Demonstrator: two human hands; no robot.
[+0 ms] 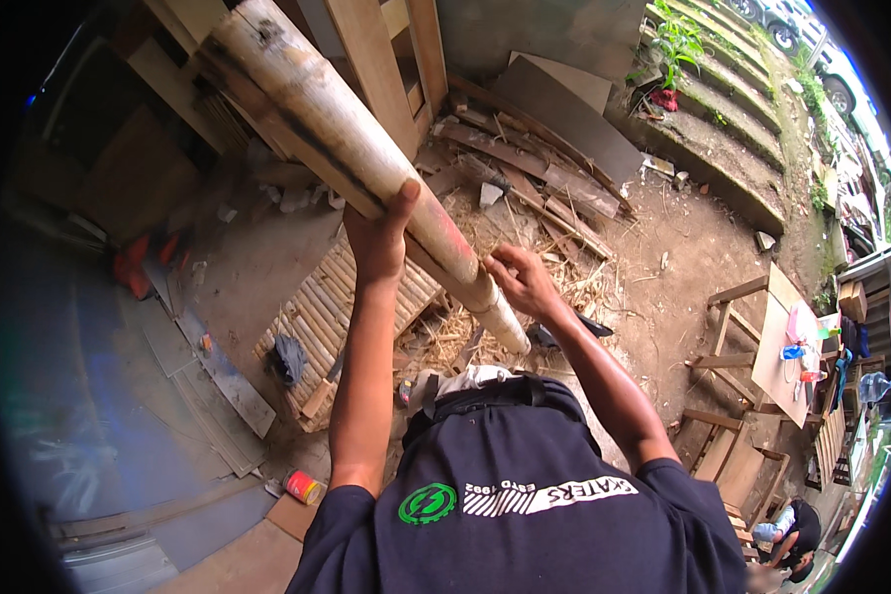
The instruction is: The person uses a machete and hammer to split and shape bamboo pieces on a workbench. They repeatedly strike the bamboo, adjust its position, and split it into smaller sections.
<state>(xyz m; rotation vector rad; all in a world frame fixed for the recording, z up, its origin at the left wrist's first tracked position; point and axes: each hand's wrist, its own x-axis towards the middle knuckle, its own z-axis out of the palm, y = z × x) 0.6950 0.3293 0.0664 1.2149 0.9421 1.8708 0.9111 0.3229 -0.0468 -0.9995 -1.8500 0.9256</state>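
Note:
A thick, pale bamboo pole (337, 114) slants across the view from upper left toward my waist. Dark stains run along its left side, and a reddish patch marks its lower half. My left hand (376, 236) is closed around the pole near its middle, thumb on top and fingers hidden beneath. Lower down, my right hand (525, 282) has its fingers curled in against the pole's right side. Whatever those fingertips pinch, if anything, is too small to tell. Below the pole lies a slatted bamboo panel (342, 282).
Shavings (445, 337) litter the ground under the pole, with scrap planks (544, 188) behind. Concrete steps (713, 148) rise at the far right. At right stand a wooden table (780, 342) with small items and a wooden chair (728, 460). Another person (797, 540) is at lower right.

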